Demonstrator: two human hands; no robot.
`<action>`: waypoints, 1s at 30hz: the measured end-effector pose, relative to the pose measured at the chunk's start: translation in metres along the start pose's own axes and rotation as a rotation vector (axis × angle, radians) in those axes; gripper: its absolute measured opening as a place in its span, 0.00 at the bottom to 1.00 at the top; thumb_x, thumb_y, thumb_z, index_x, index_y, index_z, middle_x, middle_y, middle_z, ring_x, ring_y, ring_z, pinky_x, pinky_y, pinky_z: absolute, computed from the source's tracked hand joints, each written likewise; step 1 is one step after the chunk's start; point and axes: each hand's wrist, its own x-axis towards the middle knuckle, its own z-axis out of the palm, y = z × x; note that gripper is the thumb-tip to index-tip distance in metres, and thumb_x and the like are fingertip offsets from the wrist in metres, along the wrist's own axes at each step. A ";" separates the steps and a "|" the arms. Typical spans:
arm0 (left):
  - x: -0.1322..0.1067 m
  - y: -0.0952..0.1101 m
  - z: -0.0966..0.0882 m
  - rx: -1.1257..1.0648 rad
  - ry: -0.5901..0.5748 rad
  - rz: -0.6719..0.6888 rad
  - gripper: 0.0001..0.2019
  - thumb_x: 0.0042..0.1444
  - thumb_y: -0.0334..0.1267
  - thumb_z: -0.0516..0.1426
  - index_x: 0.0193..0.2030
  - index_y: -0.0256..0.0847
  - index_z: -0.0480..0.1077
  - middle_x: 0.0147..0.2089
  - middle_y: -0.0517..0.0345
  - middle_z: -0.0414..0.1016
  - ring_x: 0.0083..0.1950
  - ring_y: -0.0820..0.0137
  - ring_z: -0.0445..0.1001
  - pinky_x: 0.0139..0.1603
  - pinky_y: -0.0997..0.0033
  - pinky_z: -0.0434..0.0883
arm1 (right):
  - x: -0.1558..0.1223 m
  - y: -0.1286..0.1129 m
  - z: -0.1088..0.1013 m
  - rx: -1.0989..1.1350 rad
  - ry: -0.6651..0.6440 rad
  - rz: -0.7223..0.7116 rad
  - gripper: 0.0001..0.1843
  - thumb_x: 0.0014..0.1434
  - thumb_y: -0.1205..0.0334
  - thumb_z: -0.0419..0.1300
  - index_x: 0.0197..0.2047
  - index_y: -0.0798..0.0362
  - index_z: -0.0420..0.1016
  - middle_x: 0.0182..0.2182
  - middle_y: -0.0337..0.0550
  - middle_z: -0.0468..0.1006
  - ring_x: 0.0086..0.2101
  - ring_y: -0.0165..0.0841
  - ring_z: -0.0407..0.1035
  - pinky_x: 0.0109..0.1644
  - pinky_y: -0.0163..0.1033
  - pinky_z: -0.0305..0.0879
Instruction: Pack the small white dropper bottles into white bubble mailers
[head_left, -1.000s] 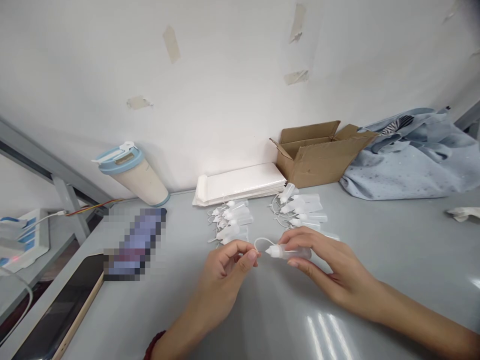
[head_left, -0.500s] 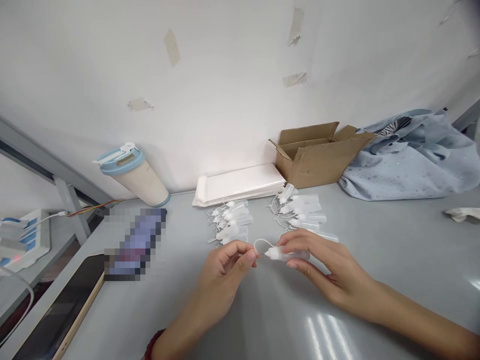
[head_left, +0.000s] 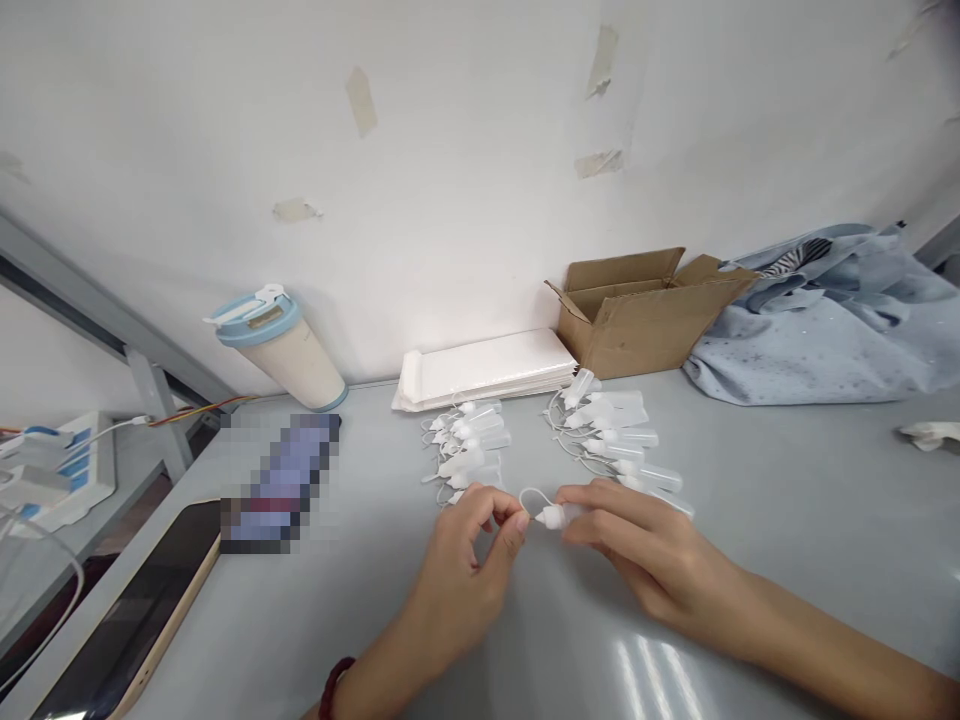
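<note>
A small translucent needle-tip squeeze bottle (head_left: 554, 517) lies nearly level in my right hand (head_left: 637, 540), its white nozzle end pointing left. The hand's fingers wrap round the body and hide most of it. A thin white tether (head_left: 534, 491) arcs from the bottle's neck to the fingertips of my left hand (head_left: 480, 560). Those fingertips are pinched together at the nozzle's tip, on the tether's end; the cap there is hidden. Just beyond my hands lie two groups of similar bottles, a left group (head_left: 480, 435) and a right group (head_left: 630, 440), their tethers toward the left.
Against the wall stand a stack of white padded envelopes (head_left: 491, 366), an open cardboard box (head_left: 645, 325) and a pale blue cloth bag (head_left: 832, 330). At left are a tumbler (head_left: 296, 360), a blurred-out phone (head_left: 281, 485), another phone (head_left: 142, 600) and a power strip (head_left: 82, 470).
The view has shifted slightly. Both hands sit a little lower and nearer each other with the bottle between them, and more of its body is covered by my right fingers.
</note>
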 end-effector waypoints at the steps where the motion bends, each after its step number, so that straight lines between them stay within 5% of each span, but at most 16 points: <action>1: 0.000 -0.001 0.001 0.002 -0.001 0.010 0.13 0.61 0.44 0.48 0.31 0.41 0.66 0.31 0.59 0.69 0.35 0.68 0.65 0.30 0.73 0.61 | 0.000 -0.001 0.000 -0.011 0.000 -0.005 0.19 0.56 0.81 0.45 0.39 0.53 0.71 0.41 0.49 0.78 0.35 0.31 0.73 0.35 0.34 0.71; 18: -0.003 -0.002 0.006 -0.048 -0.034 0.030 0.13 0.61 0.42 0.48 0.27 0.41 0.64 0.26 0.61 0.67 0.29 0.72 0.65 0.26 0.75 0.59 | -0.003 -0.007 0.004 -0.028 0.008 -0.030 0.21 0.53 0.83 0.44 0.40 0.54 0.70 0.42 0.51 0.76 0.34 0.32 0.70 0.35 0.35 0.70; 30: 0.000 0.004 -0.009 -0.064 0.053 -0.049 0.14 0.61 0.47 0.50 0.39 0.43 0.72 0.32 0.58 0.74 0.34 0.68 0.69 0.24 0.76 0.60 | 0.001 0.002 -0.006 -0.067 0.078 -0.016 0.15 0.60 0.78 0.49 0.44 0.52 0.70 0.42 0.50 0.76 0.39 0.33 0.72 0.39 0.37 0.72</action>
